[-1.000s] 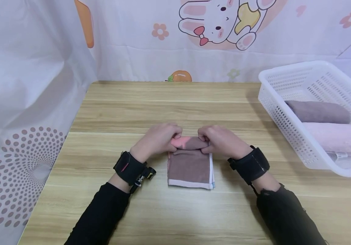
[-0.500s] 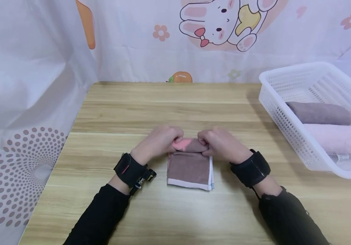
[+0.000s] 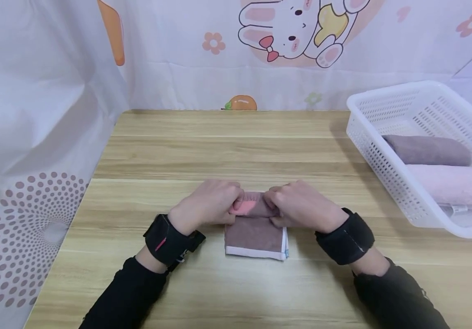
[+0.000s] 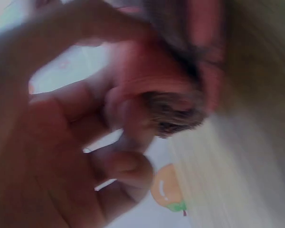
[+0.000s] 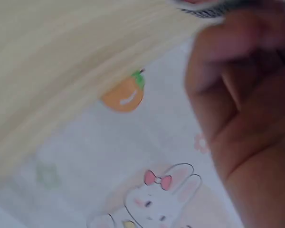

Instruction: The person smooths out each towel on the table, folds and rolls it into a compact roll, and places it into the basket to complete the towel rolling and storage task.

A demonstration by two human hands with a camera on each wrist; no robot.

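Observation:
A brown and pink towel (image 3: 254, 233) lies folded on the table, its far end rolled up and its near edge bordered in white. My left hand (image 3: 211, 203) grips the left end of the roll, thumb on the near side and fingers curled over the far side. At the roll's right end my right hand (image 3: 302, 205) pinches it the same way. In the left wrist view the towel's rolled end (image 4: 175, 111) shows its layers between thumb and fingers. Only a sliver of towel (image 5: 204, 8) shows at the top of the right wrist view.
A white perforated basket (image 3: 384, 183) stands at the right of the wooden table (image 3: 178, 146). It holds a rolled grey-brown towel (image 3: 429, 151) and a rolled pink towel (image 3: 458, 185). A printed white cloth (image 3: 170, 82) hangs behind the table and along its left side.
Both hands have moved toward the near edge, taking the roll along. The flat part of the towel in front of the roll is shorter than before.

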